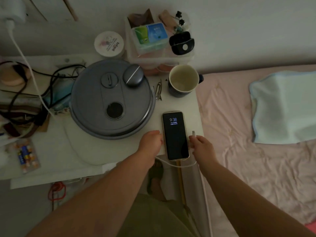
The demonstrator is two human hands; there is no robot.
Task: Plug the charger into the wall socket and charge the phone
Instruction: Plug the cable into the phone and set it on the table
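The phone point(175, 135) lies flat on the white table point(119, 151) near its right edge, with its screen lit and showing 9:38. My left hand point(150, 142) rests against the phone's left edge with the fingers curled on it. My right hand point(201, 146) pinches the white charging cable point(179, 165) just behind its connector point(193, 133), which points away from me beside the phone's right edge and is not in the phone. The cable loops under the phone's near end. A white charger plug point(10, 21) sits at the wall socket at top left, its cord point(30, 71) trailing down.
A round grey appliance lid point(111, 100) fills the table's middle, with a mug point(183, 81) and clips behind the phone. A cream jar point(109, 43) and a storage box point(150, 40) stand at the back. Tangled black cords point(34, 86) lie left. A pink bed point(256, 125) is right.
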